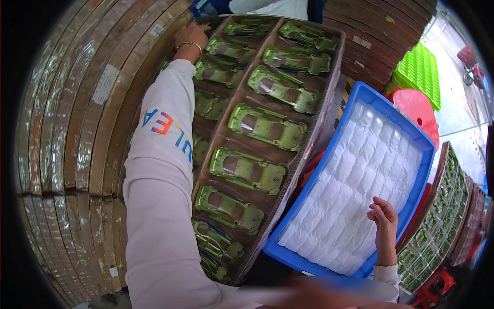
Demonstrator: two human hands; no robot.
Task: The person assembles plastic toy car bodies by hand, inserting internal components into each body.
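Observation:
A long brown cardboard tray (226, 141) holds rows of green toy car bodies (267, 127) in compartments. My left arm stretches across its left column. At the tray's far left corner rests my left hand (191, 37), with a bracelet at the wrist; its fingertips are hard to make out there. To the right stands a blue plastic crate (309, 206) filled with rows of white wrapped pieces (350, 180). Above the crate's near right part hovers my right hand (383, 221), its fingers loosely bent and apart, with nothing visible in them.
Tall stacks of cardboard trays (77, 129) wall in the left side, and another stack (375, 36) stands at the back. A red stool (414, 113) and bright green crates (419, 72) are beyond the blue crate. More green parts fill a tray (432, 221) at right.

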